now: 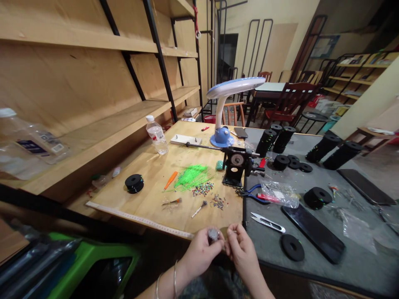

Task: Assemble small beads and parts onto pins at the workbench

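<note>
Green strands (191, 176) lie mid-table, with coloured beads (203, 189) at their near right side and an orange-handled tool (170, 181) at left. Black winding device (236, 166) stands upright right of the strands, its rod extending left in front of the lamp (222, 137). Pliers (254, 193), snips (268, 222) and a phone (313, 232) occupy the grey mat (271, 253) at right. At the near table (183, 216) edge, the left hand (202, 252) curls its fingers around a small grey bundle (213, 234). Right hand (243, 248): thumb and forefinger together beside the left fingertips; any item between them cannot be distinguished.
</note>
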